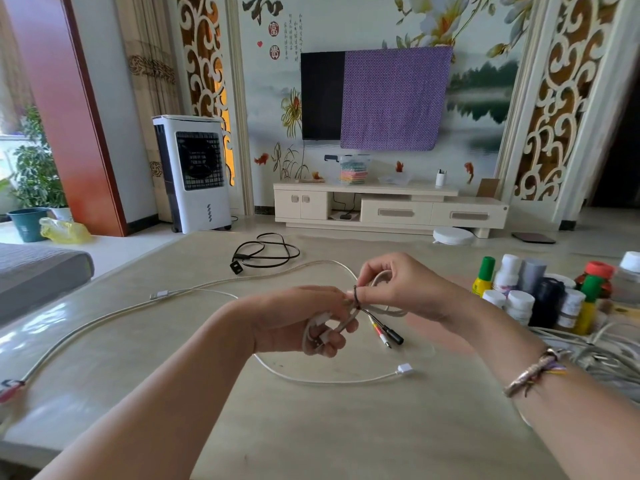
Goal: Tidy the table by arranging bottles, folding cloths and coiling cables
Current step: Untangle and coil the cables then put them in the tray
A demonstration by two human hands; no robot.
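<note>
Gripping the coiled cable in my left hand, I pinch its tie with my right hand, bottles at three o'clock on the worktop.

beige table, white cables, black cable, bottles

The wall mural behind the television carries the only writing that can be read. Near its upper left part stands a large black brush character, 和. Just right of and below it a red round seal shows 富, and a second red seal under that shows 貴. Columns of small black calligraphy run beside the seals, too small to read. The bottles at the right edge of the tabletop bear labels, but their print is too blurred to make out.
</note>
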